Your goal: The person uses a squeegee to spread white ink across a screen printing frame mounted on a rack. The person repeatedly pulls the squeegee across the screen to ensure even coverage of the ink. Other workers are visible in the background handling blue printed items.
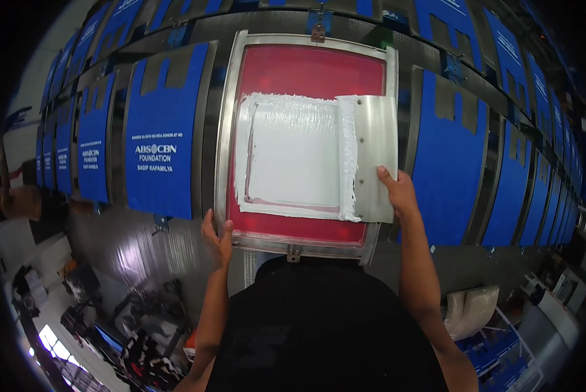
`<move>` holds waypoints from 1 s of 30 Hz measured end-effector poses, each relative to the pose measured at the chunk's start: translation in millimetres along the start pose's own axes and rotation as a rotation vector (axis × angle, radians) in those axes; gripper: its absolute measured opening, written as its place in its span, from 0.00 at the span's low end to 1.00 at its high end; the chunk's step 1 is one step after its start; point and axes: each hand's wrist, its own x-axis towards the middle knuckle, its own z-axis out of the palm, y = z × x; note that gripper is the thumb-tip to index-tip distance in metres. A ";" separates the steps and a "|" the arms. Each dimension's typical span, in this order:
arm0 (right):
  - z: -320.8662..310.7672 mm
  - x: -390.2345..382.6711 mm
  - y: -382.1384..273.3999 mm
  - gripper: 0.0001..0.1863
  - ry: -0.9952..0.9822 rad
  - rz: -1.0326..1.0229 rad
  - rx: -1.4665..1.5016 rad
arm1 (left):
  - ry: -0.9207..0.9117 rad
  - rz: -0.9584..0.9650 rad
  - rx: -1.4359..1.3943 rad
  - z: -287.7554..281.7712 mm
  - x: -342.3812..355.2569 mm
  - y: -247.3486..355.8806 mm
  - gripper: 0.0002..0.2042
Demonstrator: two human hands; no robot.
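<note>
1. Our right hand (401,196) grips the metal squeegee (379,150), thumb on its face; our left hand (218,240) is open, fingers apart, at the frame's lower-left corner, contact unclear.
2. Blue bag-shaped sheets (159,117) flank the screen frame (229,137); the squeegee covers part of its right rail.
3. We find the frame ahead, between our hands, white ink (293,144) spread on its red mesh (312,68).
4. We note white lettering (154,157) on sheets at left.

- Ten o'clock: a pale grey wall (26,111), fading into the dark rim.
- Eight o'clock: a bright, gridded window (49,337); nearer the middle, white glare on a long, shiny grey table (133,258).
- Seven o'clock: dark, jumbled clutter (146,349), too indistinct to sort.
- Four o'clock: a white-framed rack (516,335) beside plastic-wrapped pale bundles (474,310).
</note>
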 end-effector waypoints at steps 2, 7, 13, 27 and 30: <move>2.7 -1.6 -34.5 0.25 -0.051 -0.094 -0.319 | -0.223 -0.056 -0.003 -11.9 -28.3 20.9 0.22; 60.1 41.9 -106.7 0.20 -0.201 -0.453 -0.894 | -0.471 0.132 -0.230 8.4 -138.7 35.8 0.09; 100.3 63.2 -58.2 0.16 0.071 -1.135 -1.266 | -0.610 -0.576 -0.442 25.1 -138.0 63.3 0.09; 115.8 -102.2 -20.7 0.20 -0.402 -0.658 -1.228 | -0.591 0.018 -0.200 0.8 -91.9 53.8 0.22; 120.0 -104.1 -10.9 0.19 -0.355 -0.640 -1.226 | -0.166 0.566 0.064 -23.9 -18.6 76.9 0.25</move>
